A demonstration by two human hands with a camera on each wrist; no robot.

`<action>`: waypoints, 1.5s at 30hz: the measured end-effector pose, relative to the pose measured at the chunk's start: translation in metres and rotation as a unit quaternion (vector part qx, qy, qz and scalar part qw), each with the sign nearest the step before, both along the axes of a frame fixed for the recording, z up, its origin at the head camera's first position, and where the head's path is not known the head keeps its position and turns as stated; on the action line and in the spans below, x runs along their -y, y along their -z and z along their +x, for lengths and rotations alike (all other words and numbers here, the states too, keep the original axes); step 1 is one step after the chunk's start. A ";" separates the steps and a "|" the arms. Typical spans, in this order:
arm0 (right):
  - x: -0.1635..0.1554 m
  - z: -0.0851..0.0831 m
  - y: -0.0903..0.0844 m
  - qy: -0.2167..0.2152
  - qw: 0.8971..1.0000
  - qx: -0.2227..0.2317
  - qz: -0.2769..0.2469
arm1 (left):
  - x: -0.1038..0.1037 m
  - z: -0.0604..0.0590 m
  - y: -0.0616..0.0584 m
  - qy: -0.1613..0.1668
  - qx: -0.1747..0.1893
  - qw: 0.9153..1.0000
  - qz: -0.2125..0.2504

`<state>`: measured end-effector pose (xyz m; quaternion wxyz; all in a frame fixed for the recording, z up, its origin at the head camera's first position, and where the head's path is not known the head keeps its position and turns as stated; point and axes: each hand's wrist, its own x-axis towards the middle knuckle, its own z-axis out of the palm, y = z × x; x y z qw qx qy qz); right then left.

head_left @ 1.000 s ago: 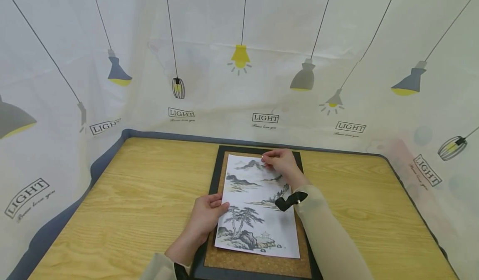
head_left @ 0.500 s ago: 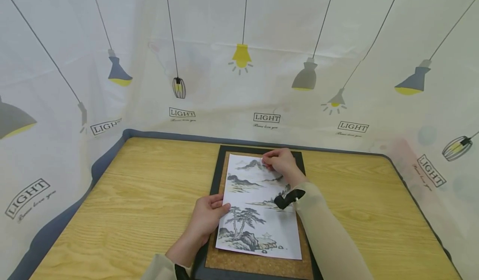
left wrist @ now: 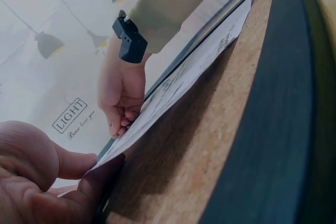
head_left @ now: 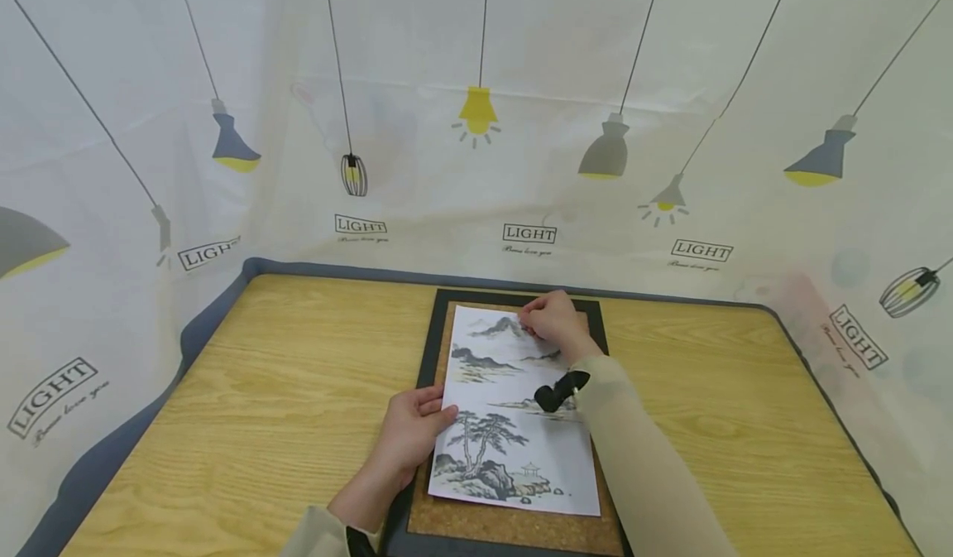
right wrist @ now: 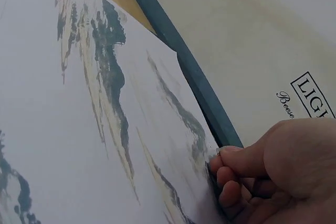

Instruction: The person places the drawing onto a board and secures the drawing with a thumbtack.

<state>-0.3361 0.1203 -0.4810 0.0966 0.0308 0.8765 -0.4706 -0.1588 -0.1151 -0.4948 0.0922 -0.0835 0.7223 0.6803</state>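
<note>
A sheet of paper printed with an ink landscape lies over a cork board with a black frame. My left hand pinches the sheet's left edge between thumb and fingers. In the left wrist view that edge of the paper bows up off the cork, casting a shadow. At the top edge my right hand has thumb and forefinger together, pinching a small pale pin-like piece against the paper. Its exact kind I cannot tell.
The board stands on a wooden table, its top near the table's back edge. A white curtain printed with lamps surrounds the table on the back and sides. Black wrist mounts sit over the pale sleeves.
My right wrist has shifted slightly left and turned, while its fingertips stay at the paper's top edge. My left hand keeps its place on the left edge.
</note>
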 end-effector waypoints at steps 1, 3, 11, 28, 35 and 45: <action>0.000 0.000 0.000 -0.002 1.000 -0.003 0.009 | 0.000 0.000 0.000 0.001 -0.001 1.000 0.001; 0.001 -0.001 -0.002 -0.005 1.000 -0.009 0.027 | 0.000 0.000 0.000 0.002 -0.004 1.000 0.003; 0.002 0.000 -0.006 0.009 0.999 -0.009 0.046 | -0.001 0.001 -0.001 0.004 -0.001 1.000 0.003; 0.004 0.002 0.001 0.043 0.998 -0.012 0.046 | -0.002 0.002 -0.001 -0.004 -0.002 1.000 0.002; 0.002 -0.001 0.007 0.045 0.999 0.001 0.012 | -0.002 0.002 -0.001 -0.005 0.000 1.000 -0.002; 0.001 -0.004 0.005 0.046 0.999 0.009 0.017 | 0.000 0.003 -0.002 0.000 0.004 1.000 0.002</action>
